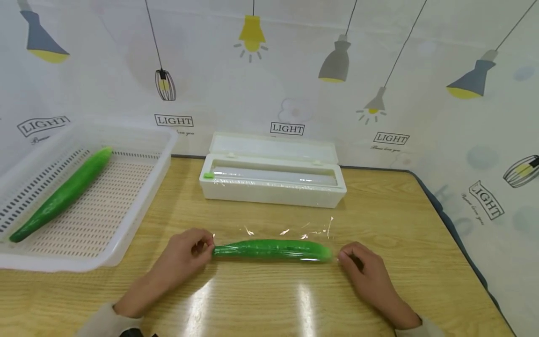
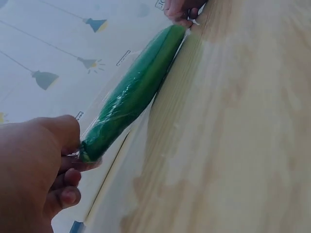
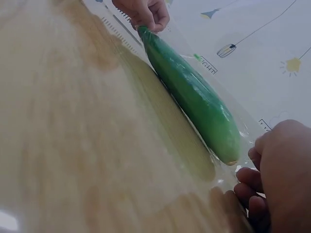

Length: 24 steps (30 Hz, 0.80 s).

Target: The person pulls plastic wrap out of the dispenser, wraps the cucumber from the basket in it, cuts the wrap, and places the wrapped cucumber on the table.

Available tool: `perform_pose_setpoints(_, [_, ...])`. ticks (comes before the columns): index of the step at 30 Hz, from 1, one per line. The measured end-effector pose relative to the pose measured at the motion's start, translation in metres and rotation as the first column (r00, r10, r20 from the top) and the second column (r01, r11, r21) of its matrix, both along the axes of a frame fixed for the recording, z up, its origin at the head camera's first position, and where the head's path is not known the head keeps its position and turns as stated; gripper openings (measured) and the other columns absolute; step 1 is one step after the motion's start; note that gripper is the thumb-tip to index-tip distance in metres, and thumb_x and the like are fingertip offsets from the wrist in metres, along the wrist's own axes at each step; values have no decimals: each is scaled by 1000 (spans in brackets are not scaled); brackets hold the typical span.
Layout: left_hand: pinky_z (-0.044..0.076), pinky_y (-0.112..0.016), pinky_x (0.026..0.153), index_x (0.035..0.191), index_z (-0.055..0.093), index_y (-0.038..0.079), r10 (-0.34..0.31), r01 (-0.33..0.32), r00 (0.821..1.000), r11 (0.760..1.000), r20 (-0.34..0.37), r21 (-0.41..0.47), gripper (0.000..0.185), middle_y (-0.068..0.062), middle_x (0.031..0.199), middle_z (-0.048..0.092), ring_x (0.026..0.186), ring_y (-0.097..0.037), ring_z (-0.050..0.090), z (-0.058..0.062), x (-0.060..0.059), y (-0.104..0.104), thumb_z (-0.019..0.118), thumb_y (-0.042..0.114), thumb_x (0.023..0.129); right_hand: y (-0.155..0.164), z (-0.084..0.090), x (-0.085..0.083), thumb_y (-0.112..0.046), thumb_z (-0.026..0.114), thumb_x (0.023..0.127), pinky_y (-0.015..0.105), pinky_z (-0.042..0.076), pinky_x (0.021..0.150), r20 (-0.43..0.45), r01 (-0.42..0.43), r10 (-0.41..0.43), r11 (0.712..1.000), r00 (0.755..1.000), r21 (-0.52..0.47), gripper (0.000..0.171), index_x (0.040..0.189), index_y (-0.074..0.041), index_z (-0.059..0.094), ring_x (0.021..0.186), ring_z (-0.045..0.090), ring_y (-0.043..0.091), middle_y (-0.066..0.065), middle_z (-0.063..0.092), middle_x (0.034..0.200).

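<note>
A green cucumber lies lengthwise on the wooden table, wrapped in clear cling film that spreads crinkled beyond its far side. My left hand pinches the film at the dark, narrow end, with thumb and finger right against the cucumber tip. At the pale, rounded end, my right hand pinches the film's edge a little off the tip. The right wrist view shows film stretched between that hand and the cucumber. Fingertip contact there is partly hidden.
Behind the cucumber stands a white cling film box, its lid raised and a roll inside. At the left, a white plastic basket holds another cucumber. A lamp-patterned wall covering rises at the back and right of the table.
</note>
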<state>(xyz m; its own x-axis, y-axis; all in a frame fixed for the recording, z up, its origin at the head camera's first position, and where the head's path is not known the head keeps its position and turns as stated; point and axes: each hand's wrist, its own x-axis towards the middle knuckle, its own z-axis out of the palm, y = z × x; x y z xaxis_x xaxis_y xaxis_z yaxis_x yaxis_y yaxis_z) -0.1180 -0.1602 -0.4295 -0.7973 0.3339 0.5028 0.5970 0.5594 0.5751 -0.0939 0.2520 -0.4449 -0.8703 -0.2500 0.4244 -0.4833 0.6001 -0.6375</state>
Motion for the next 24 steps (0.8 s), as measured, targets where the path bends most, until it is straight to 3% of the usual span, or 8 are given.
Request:
perform_pose_setpoints(4, [40,-19,52,79,61,15,10,-9,997,1000,-80,10,26,10,73,50,64,-5,44,-3,-3,3,68,-9,71,-1,1,-2,-4,62,92,22,43,56,25,48,-48,999,999,-4,15,86,-18,63,64,51,6,-10,61,82])
perform_pose_setpoints(8, [39,-18,53,79,60,15,-3,6,994,1000,-106,27,28,10,74,49,64,-6,43,-4,-4,6,66,-12,70,-3,2,-4,-5,62,93,22,44,56,30,60,-59,997,998,-38,14,85,-16,63,65,52,7,-8,62,82])
perform_pose_setpoints(13, [40,-17,52,80,62,13,-14,19,994,999,-106,46,31,10,75,51,64,-5,45,-4,-3,6,66,-15,70,-3,1,-7,5,59,92,18,49,67,48,-3,12,983,999,-183,19,78,-9,58,87,60,12,8,64,99])
perform_pose_setpoints(17, [40,-16,52,81,62,14,-10,16,993,999,-120,49,33,10,75,53,64,-5,45,-4,-4,6,67,-16,69,-5,-1,-10,8,56,93,17,47,81,72,-32,49,975,996,-222,21,78,-7,57,103,60,16,14,65,107])
perform_pose_setpoints(24, [39,-15,54,80,60,14,-18,26,988,998,-150,52,33,9,76,53,66,-6,46,-7,-9,7,67,-17,69,-12,2,-12,-4,57,96,19,49,70,127,56,-33,982,991,-180,15,87,-12,65,87,65,13,1,70,95])
